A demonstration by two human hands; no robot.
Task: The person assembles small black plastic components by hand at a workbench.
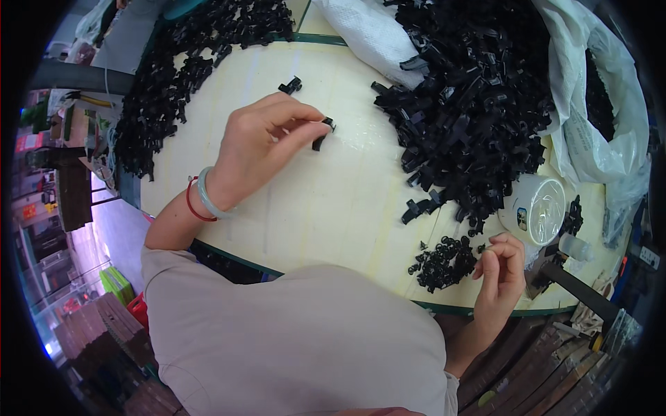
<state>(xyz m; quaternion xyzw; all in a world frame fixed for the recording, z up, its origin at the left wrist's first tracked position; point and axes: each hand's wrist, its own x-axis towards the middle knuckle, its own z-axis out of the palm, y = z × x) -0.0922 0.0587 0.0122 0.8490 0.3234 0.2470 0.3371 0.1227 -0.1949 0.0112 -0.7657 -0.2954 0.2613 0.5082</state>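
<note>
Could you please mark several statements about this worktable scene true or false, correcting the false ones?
1. The left hand holds a small black part. True.
2. The right hand touches the left hand. False: they are well apart, and it is beside a heap of tiny black pieces.
3. A pale bangle encircles the left wrist. True.
4. The plastic tub near the right hand is red. False: it is whitish.

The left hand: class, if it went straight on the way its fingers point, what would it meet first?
The left hand, pinching a small black part, would probably meet the left edge of the large heap of black parts. Its height is unclear, so it might pass over.
</note>
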